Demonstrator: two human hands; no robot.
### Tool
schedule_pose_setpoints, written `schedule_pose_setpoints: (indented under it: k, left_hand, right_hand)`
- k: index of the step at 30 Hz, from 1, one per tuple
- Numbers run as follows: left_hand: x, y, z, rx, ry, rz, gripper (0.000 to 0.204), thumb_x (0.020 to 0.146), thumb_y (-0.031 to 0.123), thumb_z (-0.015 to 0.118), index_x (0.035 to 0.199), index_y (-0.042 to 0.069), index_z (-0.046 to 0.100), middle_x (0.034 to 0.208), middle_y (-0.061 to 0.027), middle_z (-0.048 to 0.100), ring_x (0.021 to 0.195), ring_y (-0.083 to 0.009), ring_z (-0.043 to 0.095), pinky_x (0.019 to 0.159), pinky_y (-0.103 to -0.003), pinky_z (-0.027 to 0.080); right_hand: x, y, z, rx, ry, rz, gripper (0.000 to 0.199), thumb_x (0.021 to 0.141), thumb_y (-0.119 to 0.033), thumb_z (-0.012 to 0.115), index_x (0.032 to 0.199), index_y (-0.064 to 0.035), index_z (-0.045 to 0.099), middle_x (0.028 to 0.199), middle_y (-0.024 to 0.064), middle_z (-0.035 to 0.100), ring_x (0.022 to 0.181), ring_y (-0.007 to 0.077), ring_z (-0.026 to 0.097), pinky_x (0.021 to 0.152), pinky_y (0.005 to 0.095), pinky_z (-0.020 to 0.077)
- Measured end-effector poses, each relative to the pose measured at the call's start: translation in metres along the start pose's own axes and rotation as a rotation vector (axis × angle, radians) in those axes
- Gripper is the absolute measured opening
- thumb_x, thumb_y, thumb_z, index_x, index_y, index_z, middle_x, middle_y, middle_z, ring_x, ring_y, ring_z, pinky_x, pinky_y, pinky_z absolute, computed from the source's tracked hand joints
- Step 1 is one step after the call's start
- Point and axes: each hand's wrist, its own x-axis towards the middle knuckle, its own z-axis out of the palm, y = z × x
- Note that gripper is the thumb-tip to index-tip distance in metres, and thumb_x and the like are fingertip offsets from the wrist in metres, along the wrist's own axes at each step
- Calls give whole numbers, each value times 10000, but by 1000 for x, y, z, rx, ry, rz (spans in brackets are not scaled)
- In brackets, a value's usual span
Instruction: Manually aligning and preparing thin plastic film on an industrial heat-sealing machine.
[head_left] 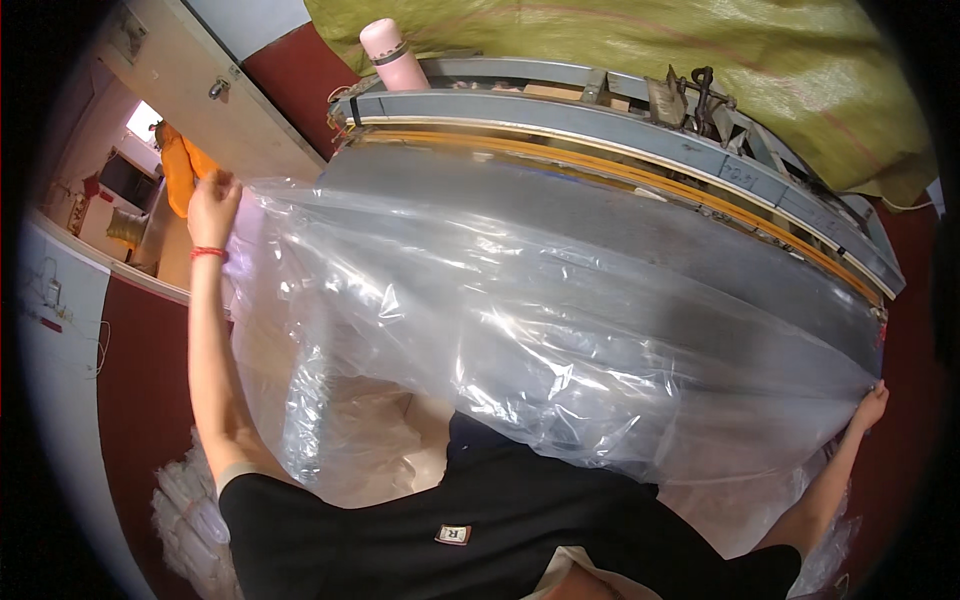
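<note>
A large clear plastic sheet (440, 285), creased and shiny, is stretched between my two hands and spans the near side of a long grey worktop (640, 212). My left hand (213, 212) is raised at the left, its fingers closed on the sheet's upper left corner; a red cord circles the wrist. At the far right my right hand (873, 406) pinches the sheet's opposite edge, low beside the worktop's end. The sheet's lower part sags in folds in front of my body, and the floor shows through it.
Behind the worktop runs a long metal frame (560, 112) with an orange strip, carrying a pink bottle (391, 58) and a metal clamp (704, 100). A yellow-green tarp (640, 35) hangs beyond. An open door (215, 95) stands left; bundled plastic (192, 520) lies lower left.
</note>
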Motion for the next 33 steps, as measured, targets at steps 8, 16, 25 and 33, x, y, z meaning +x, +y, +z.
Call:
schedule_pose_setpoints:
  k: [8,16,25,33]
  left_hand:
    - [-111,71,137,-276,-607,423,570,766,179,571,1263,31,333,1356,-150,244,1276,-301,173,1017,-376,180]
    - [-101,94,140,-45,-266,430,524,723,150,598,1197,54,395,1290,-153,334,1198,-326,302,958,-404,279]
    - [-107,98,164,-21,-383,533,436,771,233,574,1150,39,482,1218,-117,445,1162,-316,366,930,-384,325]
    - [-90,98,177,116,-402,486,486,810,388,483,1188,84,467,1323,-102,322,1253,-310,214,961,-473,249]
  right_hand:
    - [-10,10,-1,-42,20,78,425,863,-398,388,1060,-49,531,1018,174,561,939,352,516,784,387,397]
    - [-14,16,-6,46,59,67,429,859,-403,398,1025,-38,547,1011,172,566,928,331,526,775,368,399]
    - [-16,12,-4,130,72,94,429,863,-391,402,1039,-27,545,1021,182,561,937,330,521,789,366,395]
    - [-12,27,-5,264,62,113,414,862,-372,433,1026,-11,551,954,129,587,867,246,538,773,321,404]
